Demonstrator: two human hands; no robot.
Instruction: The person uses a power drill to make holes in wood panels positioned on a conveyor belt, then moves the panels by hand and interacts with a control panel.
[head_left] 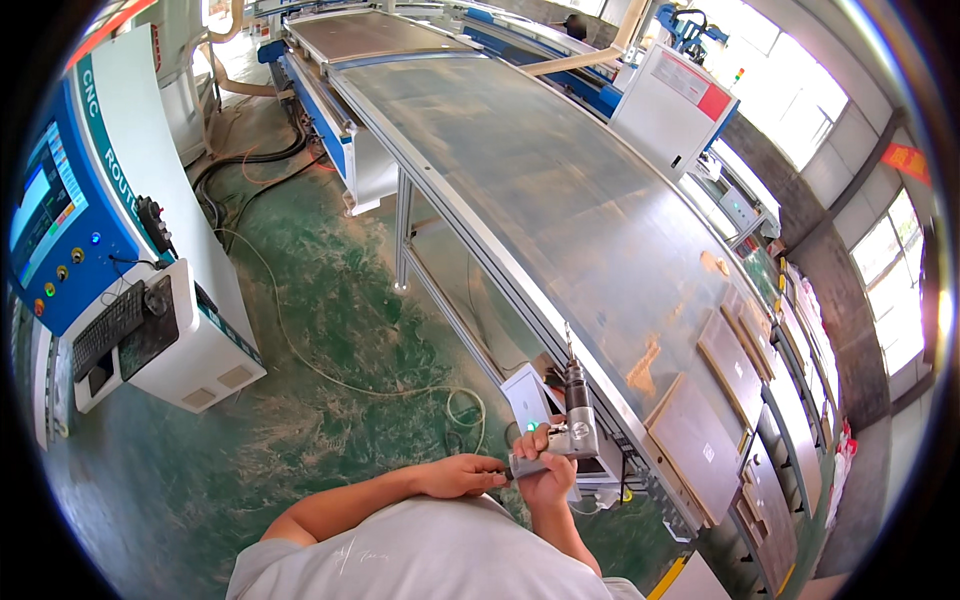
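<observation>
In front of my body, my right hand (pixel 546 476) is wrapped round the handle of a grey power drill (pixel 580 425). The drill's black chuck and thin bit point away from me, over the near edge of the long table (pixel 480 150). My left hand (pixel 462 476) is closed at the butt end of the drill's handle. Its fingertips meet at a small dark part there, too small to make out. Just beyond the drill, a white box with a green light (pixel 528 398) sits under the table edge.
Flat panels (pixel 695 440) lie on the table's right end, beside a patch of sawdust (pixel 645 365). More panels (pixel 770 510) rest on a rack to the right. A control cabinet (pixel 215 340) with screen and keyboard (pixel 108 330) stands left. A pale hose (pixel 330 378) trails over the dusty green floor.
</observation>
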